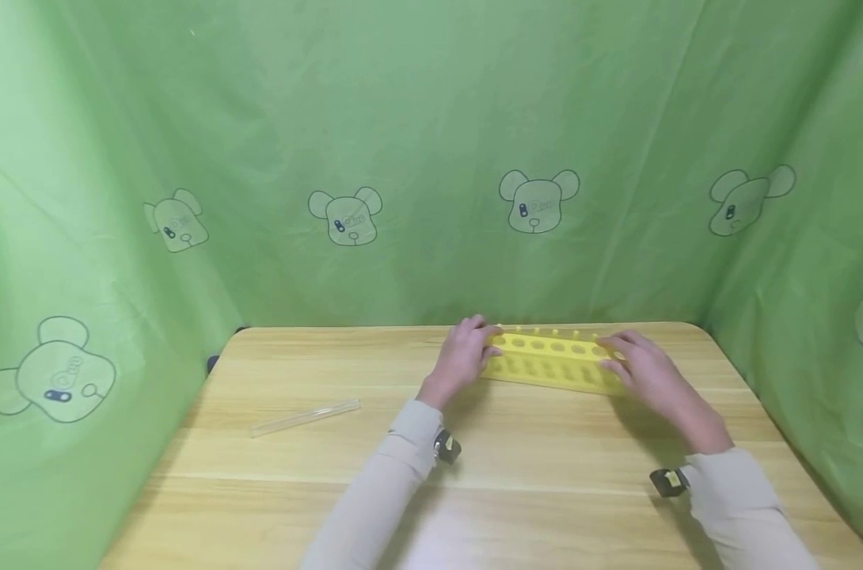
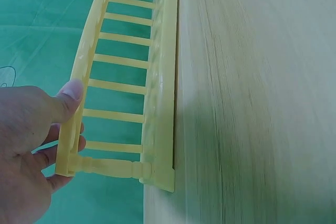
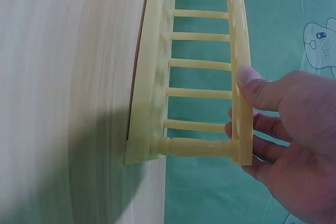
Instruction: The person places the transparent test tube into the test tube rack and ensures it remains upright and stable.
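A yellow plastic test tube rack stands upright toward the back right of the table, its top bar pierced by a row of round holes. My left hand grips the left end of that bar, the thumb on the near side and the fingers curled under and behind it in the left wrist view. At the other end, my right hand pinches the bar the same way, as the right wrist view shows. The rack's base is at the tabletop; whether it touches cannot be told. No tube shows in the rack.
A clear glass tube lies slantwise on the wooden table, left of my left forearm. Green curtains printed with bear heads hang behind the table and on both sides. The table's back edge runs just behind the rack.
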### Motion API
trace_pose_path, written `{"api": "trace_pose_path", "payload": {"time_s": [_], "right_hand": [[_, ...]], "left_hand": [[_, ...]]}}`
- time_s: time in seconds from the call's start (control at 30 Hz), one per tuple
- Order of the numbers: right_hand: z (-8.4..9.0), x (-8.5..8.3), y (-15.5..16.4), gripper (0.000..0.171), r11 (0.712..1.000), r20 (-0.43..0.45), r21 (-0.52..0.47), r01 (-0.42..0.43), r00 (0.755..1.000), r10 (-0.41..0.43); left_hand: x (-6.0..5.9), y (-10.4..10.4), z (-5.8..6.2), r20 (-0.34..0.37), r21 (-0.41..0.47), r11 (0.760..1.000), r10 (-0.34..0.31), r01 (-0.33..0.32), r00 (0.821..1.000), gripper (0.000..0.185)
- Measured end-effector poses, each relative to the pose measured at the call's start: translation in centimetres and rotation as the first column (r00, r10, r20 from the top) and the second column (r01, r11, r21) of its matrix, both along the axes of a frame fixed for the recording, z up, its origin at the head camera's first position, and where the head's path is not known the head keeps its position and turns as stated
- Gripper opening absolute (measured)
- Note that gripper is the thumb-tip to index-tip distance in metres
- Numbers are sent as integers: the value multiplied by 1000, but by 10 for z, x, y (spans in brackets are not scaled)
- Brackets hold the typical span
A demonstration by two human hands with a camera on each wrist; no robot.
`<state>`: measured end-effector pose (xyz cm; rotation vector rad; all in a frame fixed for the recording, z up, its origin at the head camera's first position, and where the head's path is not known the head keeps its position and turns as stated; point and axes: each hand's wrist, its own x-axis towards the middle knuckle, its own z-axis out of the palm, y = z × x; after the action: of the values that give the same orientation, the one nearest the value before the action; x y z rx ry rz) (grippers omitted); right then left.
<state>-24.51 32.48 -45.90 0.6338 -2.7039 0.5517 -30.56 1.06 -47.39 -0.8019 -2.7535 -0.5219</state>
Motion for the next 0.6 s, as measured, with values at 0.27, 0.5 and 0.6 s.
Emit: {"api": "trace_pose_path", "payload": {"time_s": [0.27,0.5,0.6], "right_hand": [[1,-5,-12,40,1000,25,0,-7,1000,7],[1,-9,-23,40,1000,18,6,-24,1000,24],[0,-11,-26,40,999,4,6,-34,999,34]], "left_hand": [[2,-12,-2,-4,28,1000,11,-11,1000,43],[4,-24,1,13,48,998,26,-26,1000,43],[5,-29,0,7,68,997,26,-26,1000,42]]}}
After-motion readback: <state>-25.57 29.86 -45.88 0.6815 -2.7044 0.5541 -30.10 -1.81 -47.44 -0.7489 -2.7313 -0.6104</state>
